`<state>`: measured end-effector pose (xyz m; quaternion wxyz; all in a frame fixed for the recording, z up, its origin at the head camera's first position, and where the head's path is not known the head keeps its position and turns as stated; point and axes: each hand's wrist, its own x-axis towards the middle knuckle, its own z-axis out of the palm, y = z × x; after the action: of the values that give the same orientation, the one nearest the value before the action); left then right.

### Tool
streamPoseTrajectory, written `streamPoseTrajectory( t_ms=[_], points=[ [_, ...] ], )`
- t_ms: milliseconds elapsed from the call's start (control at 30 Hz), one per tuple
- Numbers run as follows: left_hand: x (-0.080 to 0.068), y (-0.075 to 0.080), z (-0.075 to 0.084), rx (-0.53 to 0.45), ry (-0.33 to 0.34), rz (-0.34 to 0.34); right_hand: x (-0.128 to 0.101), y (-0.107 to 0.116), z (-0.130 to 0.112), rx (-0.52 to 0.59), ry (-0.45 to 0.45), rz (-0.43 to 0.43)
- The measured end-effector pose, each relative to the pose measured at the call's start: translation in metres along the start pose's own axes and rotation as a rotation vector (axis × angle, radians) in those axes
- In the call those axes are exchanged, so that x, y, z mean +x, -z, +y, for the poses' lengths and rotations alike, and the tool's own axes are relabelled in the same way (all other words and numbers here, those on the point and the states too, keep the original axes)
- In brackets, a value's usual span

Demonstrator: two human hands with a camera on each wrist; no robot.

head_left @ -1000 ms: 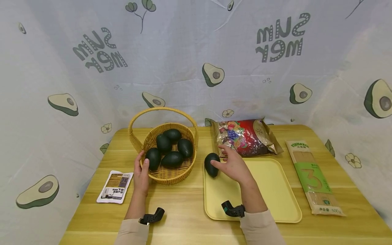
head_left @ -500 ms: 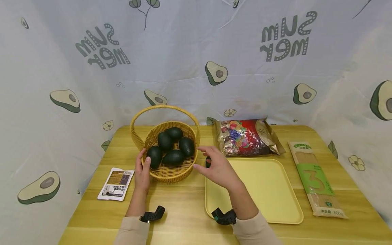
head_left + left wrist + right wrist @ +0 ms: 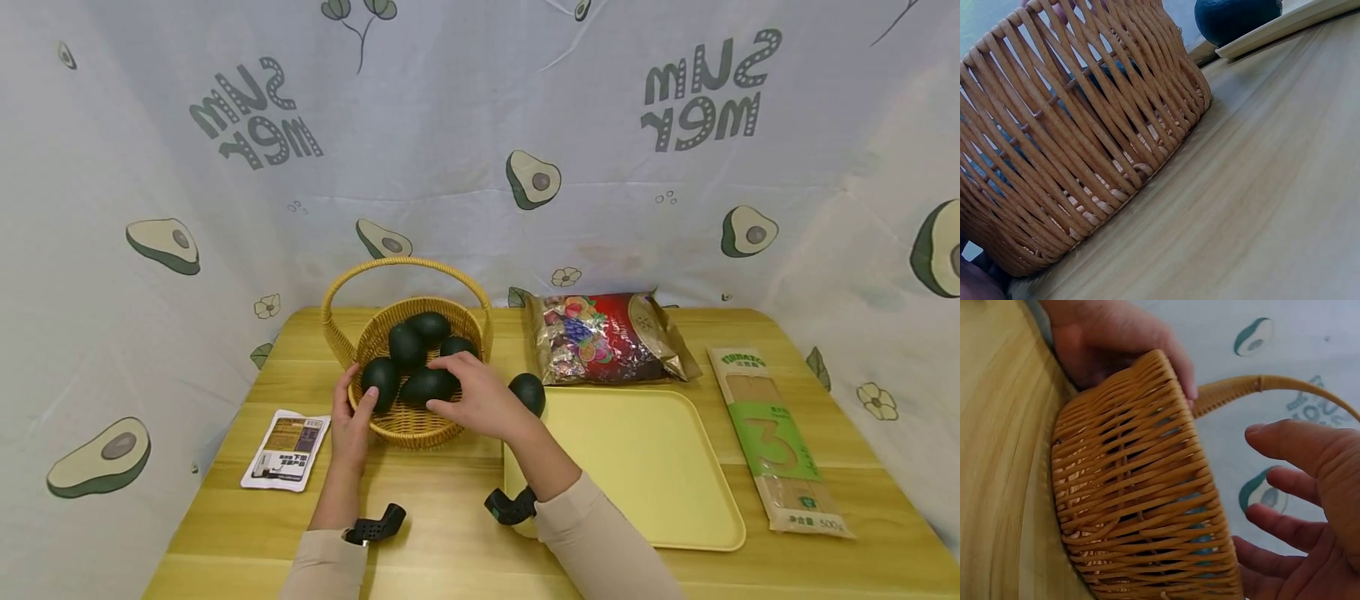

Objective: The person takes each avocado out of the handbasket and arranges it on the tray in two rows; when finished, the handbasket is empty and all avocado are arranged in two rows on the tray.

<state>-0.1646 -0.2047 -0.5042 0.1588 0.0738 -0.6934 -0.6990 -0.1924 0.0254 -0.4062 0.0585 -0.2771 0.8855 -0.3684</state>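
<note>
I am working over a pale wooden table (image 3: pixel 450 533) that is closed in on three sides by a white cloth backdrop (image 3: pixel 450 142) printed with avocados. A wicker basket (image 3: pixel 408 425) is sitting at the left middle, and my left hand (image 3: pixel 351 421) is resting against its near-left rim with the thumb hooked over the edge. My right hand (image 3: pixel 480 398) is hovering over the basket with fingers spread and loosely bent, gripping nothing, fingertips just above the dark avocados in the basket (image 3: pixel 426 385). One more avocado (image 3: pixel 528 392) is lying on the far-left corner of the yellow tray (image 3: pixel 660 467), just beside my right wrist. A small sachet (image 3: pixel 286 448) is lying near the left edge, a bag of sweets (image 3: pixel 607 337) behind the tray, and a noodle packet (image 3: pixel 776 442) along the right edge. Bare tabletop is showing along the near edge around my forearms.
</note>
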Motion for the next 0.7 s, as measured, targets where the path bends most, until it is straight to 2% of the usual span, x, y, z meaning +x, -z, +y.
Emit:
streamPoseTrajectory(
  t_ms=[233,533,700],
  points=[
    [0.000,0.000,-0.001,-0.022,-0.006,-0.008,0.021,-0.010,-0.002,-0.099,-0.013,-0.106],
    [0.000,0.000,0.001,0.009,0.013,-0.003,0.036,-0.023,0.001,-0.186,-0.071,-0.185],
    [0.001,0.000,0.001,0.003,0.024,-0.002,0.040,-0.030,-0.001,-0.270,-0.094,-0.219]
  ],
)
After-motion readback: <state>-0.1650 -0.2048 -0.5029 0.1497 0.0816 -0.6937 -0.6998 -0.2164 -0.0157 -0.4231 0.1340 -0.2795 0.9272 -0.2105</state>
